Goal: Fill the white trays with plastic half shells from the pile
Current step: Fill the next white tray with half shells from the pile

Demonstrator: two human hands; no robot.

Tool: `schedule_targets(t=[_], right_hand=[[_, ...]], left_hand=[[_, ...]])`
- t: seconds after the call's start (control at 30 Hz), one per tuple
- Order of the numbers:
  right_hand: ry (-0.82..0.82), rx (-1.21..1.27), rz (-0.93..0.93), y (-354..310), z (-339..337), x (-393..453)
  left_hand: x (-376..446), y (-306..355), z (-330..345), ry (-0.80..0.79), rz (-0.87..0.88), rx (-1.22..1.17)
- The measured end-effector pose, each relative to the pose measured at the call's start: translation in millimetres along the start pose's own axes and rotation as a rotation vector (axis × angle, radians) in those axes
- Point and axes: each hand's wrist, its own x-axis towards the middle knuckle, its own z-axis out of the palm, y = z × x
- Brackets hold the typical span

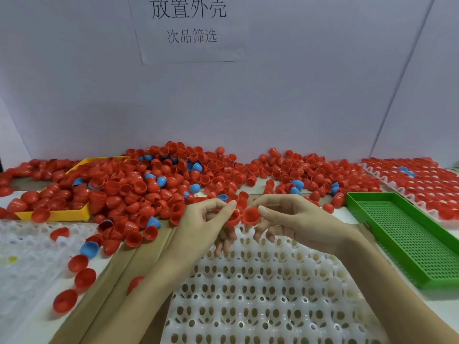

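Observation:
A big pile of red and a few blue half shells (173,180) covers the back of the table. In front of me lies a white tray (268,289) of round sockets, its visible sockets holding nothing. Above its far edge, my left hand (211,219) pinches a red half shell (233,218) between thumb and forefinger. My right hand (288,217) pinches another red half shell (251,216), its hollow side facing me. The two shells almost touch.
A yellow bin (59,214) stands at the left among the shells. A second white tray (27,256) lies at the near left with loose shells around it. A green perforated basket (407,234) sits at the right, and beyond it a tray full of red shells (422,180).

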Motion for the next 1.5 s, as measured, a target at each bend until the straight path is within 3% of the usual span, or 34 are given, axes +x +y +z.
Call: schedule_targets(t=[0.07, 0.17, 0.23, 0.33, 0.5, 0.6, 0.7, 0.83, 1.03, 1.2, 1.33, 1.5], right_hand=[[0.008, 0.021, 0.003, 1, 0, 0], [0.044, 0.050, 0.013, 4, -3, 2], [0.051, 0.059, 0.013, 6, -5, 3], [0.038, 0.001, -0.005, 8, -5, 4], [-0.039, -0.101, -0.035, 10, -6, 3], [0.009, -0.007, -0.018, 8, -14, 2], [0.122, 0.057, -0.009, 10, -29, -1], [0.240, 0.077, 0.026, 18, -43, -1], [0.273, 0.116, 0.040, 24, -50, 0], [0.301, 0.136, 0.043, 26, -54, 0], [0.340, 0.159, 0.036, 29, -55, 1], [0.383, 0.135, 0.036, 29, -55, 2]], left_hand=[[-2, 1, 3, 0.071, 0.041, 0.087], [-2, 1, 2, 0.242, 0.283, 0.377], [-2, 4, 0, 0.192, 0.356, 0.453], [-3, 4, 1, 0.122, 0.305, 0.478], [-2, 7, -5, 0.013, 0.179, 0.323], [4, 5, -26, 0.164, 0.385, 0.667], [9, 1, -46, 0.094, 0.486, 0.967], [11, -10, -49, -0.030, 0.463, 1.119], [13, -21, -44, -0.138, 0.467, 1.233], [11, -16, -40, -0.050, 0.472, 1.096], [25, -18, -25, 0.070, 0.355, 0.893], [94, -8, 8, -0.213, 0.177, 1.094]])
